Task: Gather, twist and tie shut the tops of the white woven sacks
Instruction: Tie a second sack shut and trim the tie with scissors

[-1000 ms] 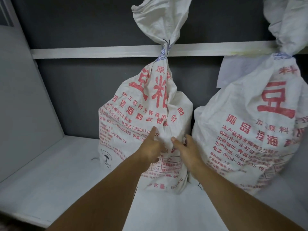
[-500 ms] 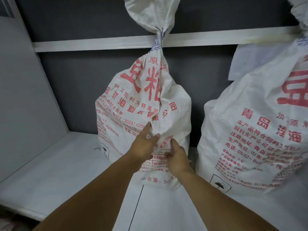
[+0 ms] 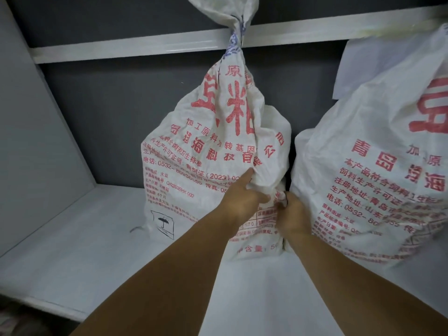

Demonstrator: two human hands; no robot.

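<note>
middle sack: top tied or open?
Tied. The middle sack has its neck gathered and twisted tight, with a bluish binding wrapped round it; the loose top flares above.

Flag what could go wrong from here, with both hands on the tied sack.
1. The left hand and right hand only pinch a loose fold low on the left sack; a hard pull might slip off or tear the weave.
2. That grip sits far below the tie; the tall sack could tip forward on the shelf.
3. The right hand works next to the right sack, which stands close; it may get squeezed.
</note>
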